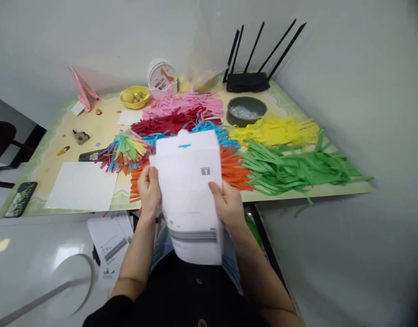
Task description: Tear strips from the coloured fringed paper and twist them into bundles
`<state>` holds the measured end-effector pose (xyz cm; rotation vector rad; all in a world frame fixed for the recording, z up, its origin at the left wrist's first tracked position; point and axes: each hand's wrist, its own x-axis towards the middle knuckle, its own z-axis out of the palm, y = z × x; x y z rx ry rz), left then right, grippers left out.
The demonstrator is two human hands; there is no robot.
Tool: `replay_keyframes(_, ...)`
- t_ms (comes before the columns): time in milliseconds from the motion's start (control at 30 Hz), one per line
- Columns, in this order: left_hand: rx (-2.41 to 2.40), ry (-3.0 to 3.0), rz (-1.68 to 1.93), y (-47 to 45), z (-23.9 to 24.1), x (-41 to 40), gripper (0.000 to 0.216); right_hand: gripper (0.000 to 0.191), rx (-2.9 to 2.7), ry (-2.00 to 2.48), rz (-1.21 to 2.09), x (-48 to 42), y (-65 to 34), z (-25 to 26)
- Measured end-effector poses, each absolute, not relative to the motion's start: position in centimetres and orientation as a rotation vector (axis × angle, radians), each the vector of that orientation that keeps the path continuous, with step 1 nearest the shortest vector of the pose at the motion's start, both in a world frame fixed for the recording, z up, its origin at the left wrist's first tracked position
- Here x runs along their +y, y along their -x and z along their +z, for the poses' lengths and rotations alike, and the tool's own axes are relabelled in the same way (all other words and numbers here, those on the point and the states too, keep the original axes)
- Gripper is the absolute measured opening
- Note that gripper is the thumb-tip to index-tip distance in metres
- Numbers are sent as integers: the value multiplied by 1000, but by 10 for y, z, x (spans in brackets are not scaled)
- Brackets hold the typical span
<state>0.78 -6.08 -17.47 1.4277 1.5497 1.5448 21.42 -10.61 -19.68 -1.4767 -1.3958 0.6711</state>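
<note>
A white printed packet (188, 195) is held upright in front of the person's body, just beyond the near edge of the table (263, 196) and covering part of the things behind it. The left hand (150, 190) has its grip closed on one side edge, thumb towards the front; the right hand (228, 204) grips the opposite edge, its thumb lying near a small dark printed square. Grey bands run across the packet's lower part, which is slightly blurred. Behind it, fringed paper lies in colour groups: pink fringe (188, 105) at the back, dark red fringe (173, 122) before it, then blue fringe (214, 131), with orange fringe (232, 168) nearest the packet. Yellow fringe (277, 129) and green fringe (297, 168) spread to the right, the green reaching over the table's edge. On the left, a multicoloured tuft (129, 152) lies near a blank white sheet (82, 185). A dark round bowl (246, 119) containing something clear sits in front of a black router (248, 82), beside the yellow fringe.
</note>
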Motion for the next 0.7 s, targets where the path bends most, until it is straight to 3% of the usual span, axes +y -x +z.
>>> replay_keyframes(167, 1513, -1446, 1216, -14, -194, -83, 48, 40, -1241, 1542, 509, -96, -219, -200)
replay_keyframes(367, 1611, -1342, 1412, -3, -200, -76, 53, 42, -1242, 1371, 942, -107, -207, -211)
replay_keyframes(600, 1346, -1146, 1255, -8, -201, -81, 47, 47, -1284, 1494, 659, -111, -214, -213)
replay_keyframes(700, 1437, -1206, 1279, -7, -205, -87, 45, 48, -1295, 1482, 683, -110, -218, -214)
